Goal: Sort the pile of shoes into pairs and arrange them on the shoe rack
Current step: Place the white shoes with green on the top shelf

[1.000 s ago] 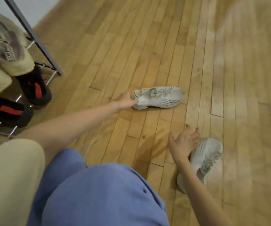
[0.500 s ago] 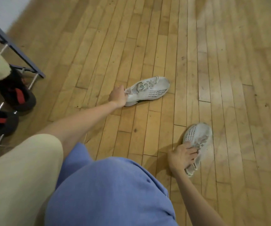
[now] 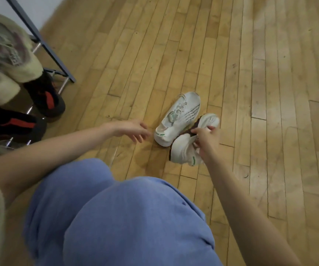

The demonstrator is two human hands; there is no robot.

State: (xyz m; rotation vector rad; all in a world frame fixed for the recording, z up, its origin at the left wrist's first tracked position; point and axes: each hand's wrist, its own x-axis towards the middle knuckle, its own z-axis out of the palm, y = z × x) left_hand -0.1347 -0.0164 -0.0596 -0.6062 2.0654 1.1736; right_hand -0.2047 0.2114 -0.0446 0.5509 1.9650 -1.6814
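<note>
Two white sneakers sit together on our wooden floor: our right hand grips the tilted near sneaker, touching the flat far sneaker. Our left hand hangs open beside them, holding nothing. Black-and-red shoes fill the shoe rack.

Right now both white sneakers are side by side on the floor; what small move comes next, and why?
Probably close the left hand on the heel of the upright white sneaker. That hand hovers open just beside it, holding nothing, while the right hand already grips the tilted white sneaker. With both held, the pair could go to the shoe rack, where the black and red shoes sit.
</note>
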